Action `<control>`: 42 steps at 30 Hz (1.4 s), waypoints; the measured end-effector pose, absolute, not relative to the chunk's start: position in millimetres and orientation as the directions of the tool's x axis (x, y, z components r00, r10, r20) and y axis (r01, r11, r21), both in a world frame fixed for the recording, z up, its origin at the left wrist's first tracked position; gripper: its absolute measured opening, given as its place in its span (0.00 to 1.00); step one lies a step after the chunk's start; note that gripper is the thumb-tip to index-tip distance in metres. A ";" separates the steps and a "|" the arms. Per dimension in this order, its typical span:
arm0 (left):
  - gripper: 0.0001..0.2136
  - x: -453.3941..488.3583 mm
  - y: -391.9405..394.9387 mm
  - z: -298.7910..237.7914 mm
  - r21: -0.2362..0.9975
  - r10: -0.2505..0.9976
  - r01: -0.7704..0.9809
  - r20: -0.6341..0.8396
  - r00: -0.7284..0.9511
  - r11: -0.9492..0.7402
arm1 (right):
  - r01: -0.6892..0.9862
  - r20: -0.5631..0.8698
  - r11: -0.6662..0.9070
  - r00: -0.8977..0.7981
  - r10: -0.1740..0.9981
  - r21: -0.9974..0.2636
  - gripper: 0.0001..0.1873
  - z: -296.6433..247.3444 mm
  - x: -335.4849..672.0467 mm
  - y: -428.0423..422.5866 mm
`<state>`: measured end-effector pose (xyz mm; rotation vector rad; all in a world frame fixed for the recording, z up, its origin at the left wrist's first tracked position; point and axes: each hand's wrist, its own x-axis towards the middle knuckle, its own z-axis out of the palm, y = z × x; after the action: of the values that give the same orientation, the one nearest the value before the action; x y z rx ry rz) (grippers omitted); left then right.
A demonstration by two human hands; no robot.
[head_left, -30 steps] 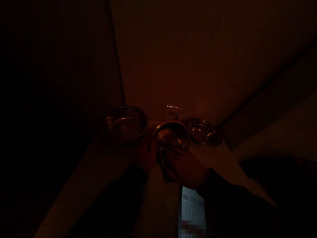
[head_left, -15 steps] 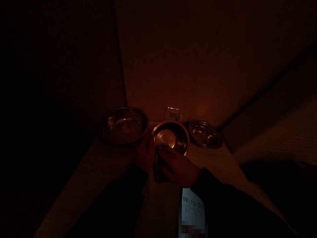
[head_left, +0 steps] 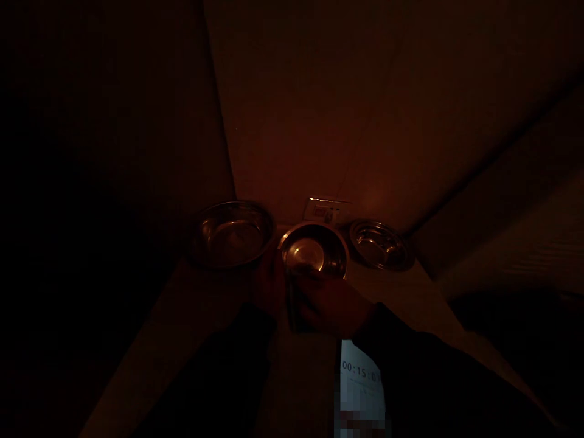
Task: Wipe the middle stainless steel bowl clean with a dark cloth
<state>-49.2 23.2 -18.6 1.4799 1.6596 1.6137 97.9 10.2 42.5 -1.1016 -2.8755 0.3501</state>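
Head view: the middle bowl (head_left: 310, 250) lies beyond the right hand (head_left: 335, 304).

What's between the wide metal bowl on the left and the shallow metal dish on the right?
In the head view, a middle bowl, with the left hand at its left edge, stands between the wide bowl and the shallow dish.

Bowl (head_left: 310, 250), one: round, shiny metal; sat mouth upward before me. Cloth (head_left: 296, 310), one: dark; I held it in my right hand (head_left: 331, 301) at the near rim.
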 end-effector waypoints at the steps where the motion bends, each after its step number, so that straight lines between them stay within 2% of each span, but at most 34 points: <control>1: 0.19 -49.1 23.0 -19.1 0.887 0.851 0.404 0.381 -0.362 -0.226 | 0.656 -0.053 0.728 -0.749 0.660 -0.200 0.19 43.8 101.2 10.1; 5: 0.18 -47.6 23.2 -19.4 0.880 0.854 0.417 0.386 -0.349 -0.228 | 0.686 -0.112 0.722 -0.727 0.678 -0.090 0.16 50.4 114.2 9.7; 8: 0.19 -46.0 24.1 -19.2 0.888 0.862 0.400 0.373 -0.343 -0.226 | 0.696 -0.110 0.715 -0.717 0.688 -0.063 0.16 52.6 119.4 10.1; 24: 0.18 -46.1 28.7 -20.0 0.916 0.874 0.339 0.334 -0.352 -0.214 | 0.617 -0.046 0.725 -0.770 0.636 -0.307 0.17 41.9 103.2 14.2; 36: 0.18 -46.3 28.4 -17.2 0.931 0.891 0.324 0.286 -0.353 -0.170 | 0.562 0.123 0.735 -0.757 0.642 -0.380 0.23 30.0 90.7 17.9; 42: 0.18 -45.9 26.7 -12.6 0.939 0.891 0.309 0.266 -0.367 -0.153 | 0.571 0.108 0.725 -0.752 0.650 -0.384 0.24 32.4 87.8 18.0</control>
<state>-45.9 26.7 -12.6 1.3608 1.6259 1.5485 87.8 18.0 32.4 -0.9696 -2.6945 0.4852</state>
